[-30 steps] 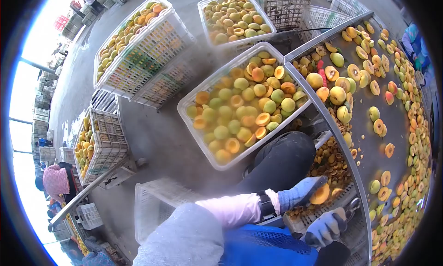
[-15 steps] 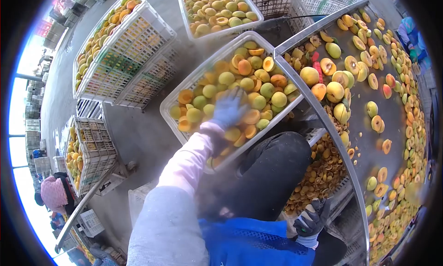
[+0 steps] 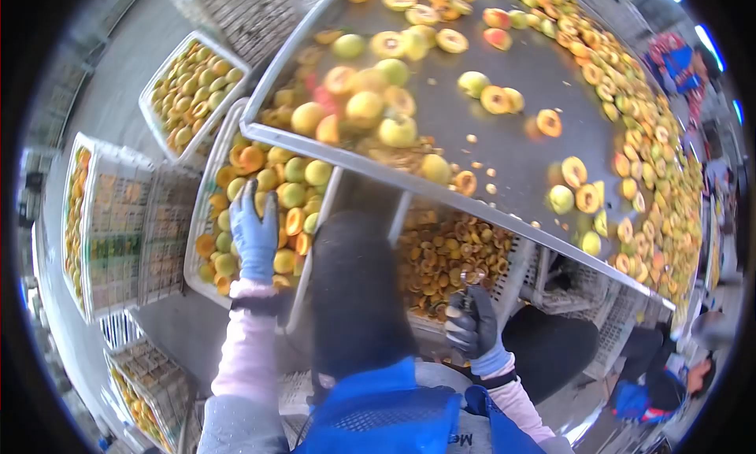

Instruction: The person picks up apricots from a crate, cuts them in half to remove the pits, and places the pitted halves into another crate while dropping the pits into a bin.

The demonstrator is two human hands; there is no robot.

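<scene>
My left hand point(image 3: 253, 235), in a blue glove with dark fingertips, rests on the fruit in a white crate point(image 3: 321, 233). Its fingers are apart and hold nothing. Whole and halved yellow-green fruits point(image 3: 293, 194) surround it. My right hand point(image 3: 471, 328), in a dark-and-blue glove, is closed round a small metal-tipped tool point(image 3: 474, 277) that points up. Beyond that hand, a container holds many small fruit pieces point(image 3: 449, 253). Above both hands, a metal-rimmed table point(image 3: 543, 235) carries whole and halved fruits, with a blurred red object point(image 3: 324, 96) near its left corner.
Another fruit-filled crate point(image 3: 165, 143) stands at the upper left, and stacked crates point(image 3: 118, 226) stand further left. A lower-left crate point(image 3: 153, 383) also holds fruit. One person point(image 3: 679, 68) is beyond the table; another point(image 3: 657, 383) is at the lower right. My knee lies between my hands.
The view has swung right, so the table now fills more of it. My left hand remains over the crate, now with fingers clearly apart. My right hand is raised, and its tool shows.
</scene>
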